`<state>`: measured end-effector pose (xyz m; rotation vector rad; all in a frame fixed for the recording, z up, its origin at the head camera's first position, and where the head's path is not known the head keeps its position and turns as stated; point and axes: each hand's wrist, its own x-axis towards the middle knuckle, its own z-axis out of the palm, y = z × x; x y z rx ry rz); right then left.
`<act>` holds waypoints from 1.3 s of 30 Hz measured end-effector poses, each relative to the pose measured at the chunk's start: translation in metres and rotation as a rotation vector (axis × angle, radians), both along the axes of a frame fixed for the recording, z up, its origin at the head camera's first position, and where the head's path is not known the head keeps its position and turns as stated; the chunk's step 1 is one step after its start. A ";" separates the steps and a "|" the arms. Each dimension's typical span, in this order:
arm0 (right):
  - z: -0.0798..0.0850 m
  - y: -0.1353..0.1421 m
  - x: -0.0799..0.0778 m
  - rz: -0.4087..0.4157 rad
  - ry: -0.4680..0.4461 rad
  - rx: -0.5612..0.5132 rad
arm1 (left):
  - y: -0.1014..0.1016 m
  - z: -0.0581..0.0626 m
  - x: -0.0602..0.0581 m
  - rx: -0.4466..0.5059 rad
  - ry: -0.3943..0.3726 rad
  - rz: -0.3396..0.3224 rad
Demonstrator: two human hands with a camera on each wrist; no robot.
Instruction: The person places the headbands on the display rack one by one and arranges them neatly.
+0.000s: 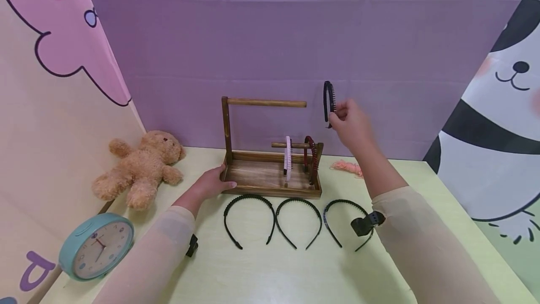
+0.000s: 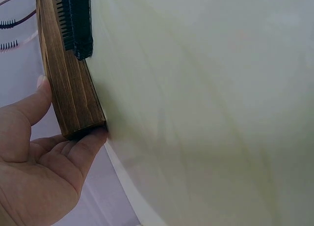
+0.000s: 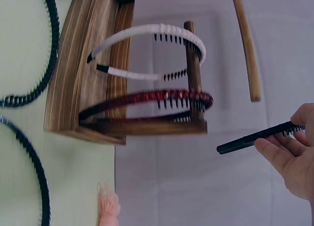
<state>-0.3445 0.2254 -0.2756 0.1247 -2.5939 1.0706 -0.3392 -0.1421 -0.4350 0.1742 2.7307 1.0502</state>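
Observation:
In the head view my right hand point(image 1: 353, 123) pinches a black toothed headband point(image 1: 326, 102) in the air, to the right of the wooden rack's upper bar point(image 1: 266, 102). The right wrist view shows this headband point(image 3: 245, 141) between thumb and fingers. My left hand point(image 1: 207, 184) grips the left end of the wooden headband rack point(image 1: 253, 188); in the left wrist view the thumb lies on one side of its corner point(image 2: 81, 103) and the fingers curl round the other. A light pink headband point(image 1: 288, 158) and a dark red headband point(image 1: 311, 154) hang on the lower bar point(image 1: 278, 145).
Three black headbands point(image 1: 249, 197) point(image 1: 298, 200) point(image 1: 346, 201) lie in a row before the rack. A pink bundle of cord point(image 1: 348, 167) lies right of it. At left are a brown teddy bear point(image 1: 145, 168) and a teal clock point(image 1: 97, 246). A purple backdrop point(image 1: 270, 36) stands behind.

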 end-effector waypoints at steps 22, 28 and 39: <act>-0.015 -0.076 -0.011 0.114 0.030 -0.089 | -0.002 -0.002 -0.004 -0.008 -0.014 0.008; -0.019 -0.097 -0.010 0.134 0.020 -0.080 | -0.002 -0.001 -0.002 -0.008 -0.009 0.007; -0.033 -0.125 -0.014 0.212 0.038 -0.106 | 0.000 0.003 0.001 -0.020 -0.011 0.008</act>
